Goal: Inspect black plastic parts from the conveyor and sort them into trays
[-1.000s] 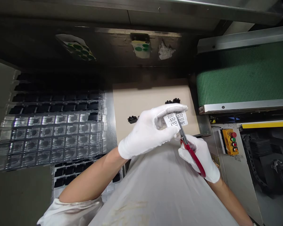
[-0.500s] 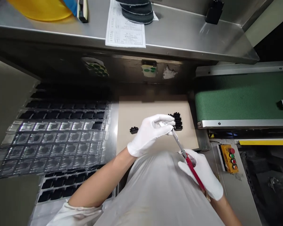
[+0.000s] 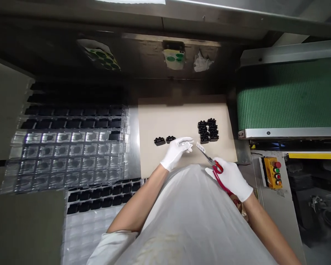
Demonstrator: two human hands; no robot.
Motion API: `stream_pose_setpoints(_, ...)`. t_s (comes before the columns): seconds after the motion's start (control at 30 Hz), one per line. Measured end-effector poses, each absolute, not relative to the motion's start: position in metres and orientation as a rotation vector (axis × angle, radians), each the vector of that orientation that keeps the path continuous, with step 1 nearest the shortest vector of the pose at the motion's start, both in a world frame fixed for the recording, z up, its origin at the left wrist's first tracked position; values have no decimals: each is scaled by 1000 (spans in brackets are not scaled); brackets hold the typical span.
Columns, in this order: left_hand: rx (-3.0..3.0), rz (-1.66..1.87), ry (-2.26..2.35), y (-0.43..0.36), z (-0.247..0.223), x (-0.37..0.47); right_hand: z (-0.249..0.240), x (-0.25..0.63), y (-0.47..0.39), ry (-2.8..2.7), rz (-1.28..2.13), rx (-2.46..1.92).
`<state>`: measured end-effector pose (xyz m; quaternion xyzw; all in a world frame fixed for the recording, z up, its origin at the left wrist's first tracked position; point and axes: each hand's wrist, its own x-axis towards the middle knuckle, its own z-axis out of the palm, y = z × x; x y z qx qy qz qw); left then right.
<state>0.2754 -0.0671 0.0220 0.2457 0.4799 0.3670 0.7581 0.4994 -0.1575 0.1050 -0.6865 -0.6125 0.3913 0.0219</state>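
Observation:
In the head view, my gloved left hand [image 3: 176,151] pinches a small white printed label [image 3: 185,143] over the beige sheet. My gloved right hand [image 3: 233,176] grips red-handled scissors [image 3: 218,167], blades pointing up and left. Another white printed strip [image 3: 200,148] sits at the blade tips, apart from my left hand; whether it sticks to the blades I cannot tell. Beyond my left fingers lie two small black parts, one farther left [image 3: 159,141] and one close by [image 3: 170,139]. A group of several black parts [image 3: 209,129] stands in two columns farther right.
Clear plastic trays [image 3: 63,162] partly filled with black pieces are stacked left of the beige sheet [image 3: 151,114]. A green conveyor belt [image 3: 287,103] runs at the right, with a yellow button box [image 3: 271,173] below it. A steel shelf [image 3: 209,14] spans the top.
My hands have moved apart, and the label piece in my left hand is now separate from the strip at the scissors. The view has tipped downward, showing more black parts.

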Motion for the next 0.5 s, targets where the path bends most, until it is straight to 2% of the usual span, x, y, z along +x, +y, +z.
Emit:
stream_pose_setpoints(0.23, 625, 673, 1045, -51, 47, 264, 134, 491, -138, -2427, 879, -2221)
stream_pose_setpoints(0.5, 936, 425, 960, -52, 80, 251, 135, 492, -129, -2690, 855, -2179)
